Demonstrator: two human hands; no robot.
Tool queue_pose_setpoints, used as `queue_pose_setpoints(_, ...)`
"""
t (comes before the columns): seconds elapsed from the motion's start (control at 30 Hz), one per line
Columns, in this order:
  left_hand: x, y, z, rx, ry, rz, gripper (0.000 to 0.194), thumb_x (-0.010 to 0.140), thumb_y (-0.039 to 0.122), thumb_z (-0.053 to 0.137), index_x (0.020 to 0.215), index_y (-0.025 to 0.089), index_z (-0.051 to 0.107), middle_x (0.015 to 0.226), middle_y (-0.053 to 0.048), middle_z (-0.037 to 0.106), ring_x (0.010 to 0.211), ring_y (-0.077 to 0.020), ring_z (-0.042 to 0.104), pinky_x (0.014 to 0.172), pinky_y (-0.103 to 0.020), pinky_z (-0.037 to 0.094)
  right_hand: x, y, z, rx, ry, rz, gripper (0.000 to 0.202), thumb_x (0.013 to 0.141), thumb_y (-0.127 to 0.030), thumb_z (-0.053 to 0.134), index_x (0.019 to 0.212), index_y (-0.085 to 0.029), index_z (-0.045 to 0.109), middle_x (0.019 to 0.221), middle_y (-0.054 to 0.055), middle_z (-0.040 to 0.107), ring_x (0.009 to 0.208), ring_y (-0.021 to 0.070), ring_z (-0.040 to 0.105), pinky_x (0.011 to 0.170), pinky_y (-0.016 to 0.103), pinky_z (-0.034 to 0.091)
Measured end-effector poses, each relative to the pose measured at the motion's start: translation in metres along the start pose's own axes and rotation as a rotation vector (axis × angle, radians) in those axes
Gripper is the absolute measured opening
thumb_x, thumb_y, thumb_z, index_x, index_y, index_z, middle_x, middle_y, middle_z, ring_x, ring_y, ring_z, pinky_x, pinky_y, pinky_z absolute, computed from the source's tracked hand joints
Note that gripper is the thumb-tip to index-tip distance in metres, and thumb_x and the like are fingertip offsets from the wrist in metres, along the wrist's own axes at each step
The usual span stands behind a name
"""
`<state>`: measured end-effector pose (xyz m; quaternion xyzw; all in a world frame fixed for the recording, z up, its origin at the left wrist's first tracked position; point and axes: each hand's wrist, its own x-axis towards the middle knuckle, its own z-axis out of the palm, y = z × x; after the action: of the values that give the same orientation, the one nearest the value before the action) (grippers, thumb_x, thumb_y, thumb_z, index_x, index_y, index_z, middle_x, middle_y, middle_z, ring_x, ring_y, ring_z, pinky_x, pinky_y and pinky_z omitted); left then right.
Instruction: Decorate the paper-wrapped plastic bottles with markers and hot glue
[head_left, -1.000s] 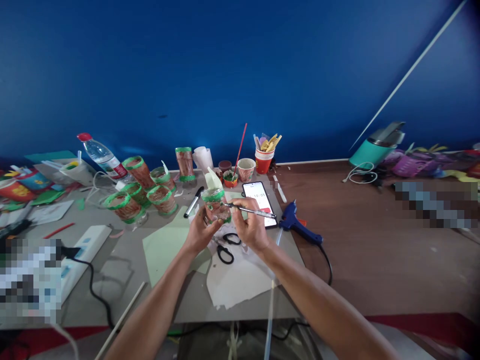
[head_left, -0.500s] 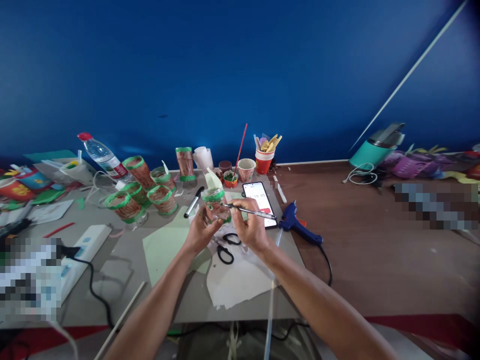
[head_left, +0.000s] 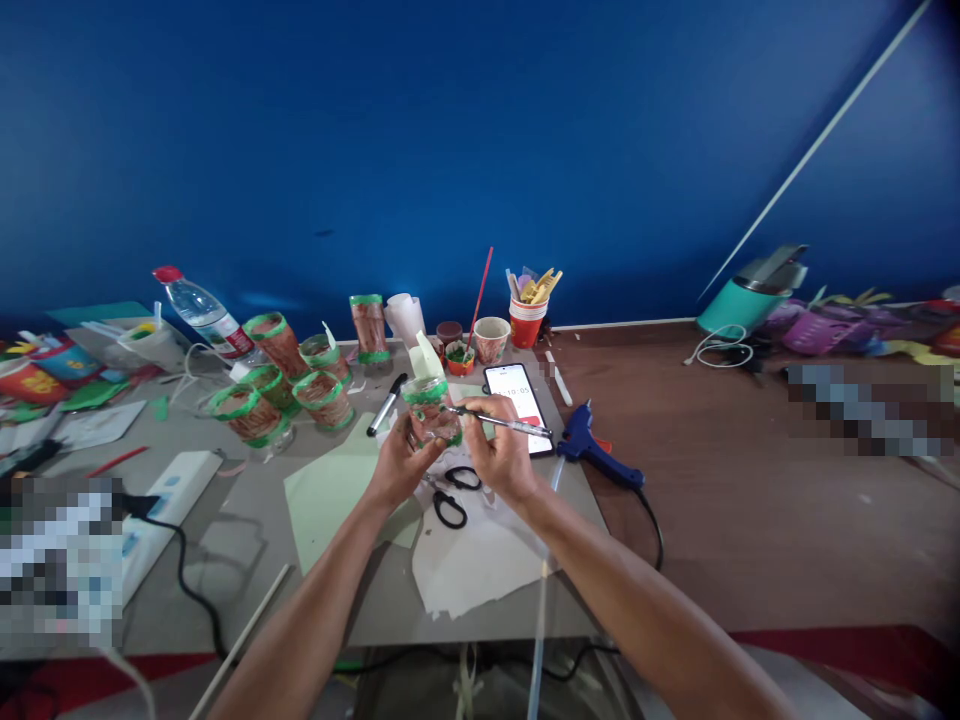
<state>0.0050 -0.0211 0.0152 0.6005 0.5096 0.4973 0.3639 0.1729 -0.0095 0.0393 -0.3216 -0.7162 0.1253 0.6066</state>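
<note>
My left hand (head_left: 405, 462) grips a small clear cup (head_left: 433, 410) painted brown with green bands, from its left side and below. A pale green paper piece (head_left: 426, 352) stands up from its rim. Pinched in my right hand (head_left: 496, 448) is a black and silver pen (head_left: 510, 423), its tip at the cup's right side. Under my hands lie scissors (head_left: 450, 510) with black handles, on white paper (head_left: 472, 570). A phone (head_left: 517, 385) showing a timer lies just behind my right hand.
Several painted cups (head_left: 324, 396) and a tilted bottle (head_left: 202, 312) stand at the left. A blue glue gun (head_left: 600, 450) with a cord lies right of my right hand. Behind are a paper cup (head_left: 492, 340) and red cups (head_left: 528, 325) with utensils. A marker (head_left: 387, 404) lies left of the held cup.
Both hands keep their hold on the cup and the pen, in nearly the same place. The whole view has shifted very slightly.
</note>
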Motion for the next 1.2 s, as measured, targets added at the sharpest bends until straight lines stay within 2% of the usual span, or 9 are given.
queue_pose_setpoints(0.6,0.0,-0.001,0.001,-0.048,0.005,-0.01,0.052,0.074,0.045,0.073,0.115,0.017,0.058,0.119,-0.013,0.067,0.114,-0.0293,0.061,0.1,-0.041,0.045,-0.001,-0.001,0.0,-0.014,-0.02,0.006,0.012,0.092,-0.018,0.049,0.098,-0.023,0.058,0.094,0.007,0.069,0.089,0.022,0.063,0.083,0.04,0.05)
queue_pose_setpoints(0.77,0.0,-0.004,0.001,-0.09,-0.021,-0.006,0.054,0.073,0.045,0.074,0.117,0.018,0.058,0.121,-0.013,0.067,0.116,-0.0293,0.06,0.1,-0.04,0.045,0.0,0.002,-0.001,-0.021,0.006,0.022,0.013,0.092,-0.019,0.047,0.098,-0.023,0.059,0.096,0.007,0.068,0.09,0.0221,0.063,0.082,0.039,0.05)
queue_pose_setpoints(0.93,0.001,-0.005,0.001,-0.079,0.022,-0.015,0.057,0.071,0.047,0.075,0.116,0.017,0.058,0.12,-0.012,0.067,0.113,-0.0287,0.061,0.098,-0.039,0.046,0.0,0.006,-0.002,0.019,0.047,0.038,0.012,0.091,-0.02,0.049,0.098,-0.022,0.058,0.096,0.008,0.068,0.087,0.0219,0.064,0.081,0.04,0.051)
queue_pose_setpoints(1.1,0.004,-0.005,0.001,-0.133,0.069,-0.003,0.058,0.072,0.053,0.072,0.114,0.016,0.058,0.118,-0.013,0.067,0.114,-0.0294,0.061,0.099,-0.041,0.045,-0.005,0.012,0.001,0.074,0.064,0.095,0.018,0.093,-0.023,0.048,0.108,-0.022,0.059,0.103,0.01,0.067,0.088,0.0217,0.065,0.079,0.038,0.053)
queue_pose_setpoints(1.2,0.004,-0.007,-0.001,-0.158,0.082,-0.01,0.065,0.071,0.058,0.07,0.117,0.015,0.056,0.118,-0.015,0.066,0.113,-0.0307,0.06,0.097,-0.042,0.046,-0.006,0.015,0.004,0.058,0.059,0.134,0.024,0.095,-0.026,0.047,0.115,-0.022,0.06,0.1,0.009,0.068,0.082,0.0202,0.065,0.076,0.038,0.054)
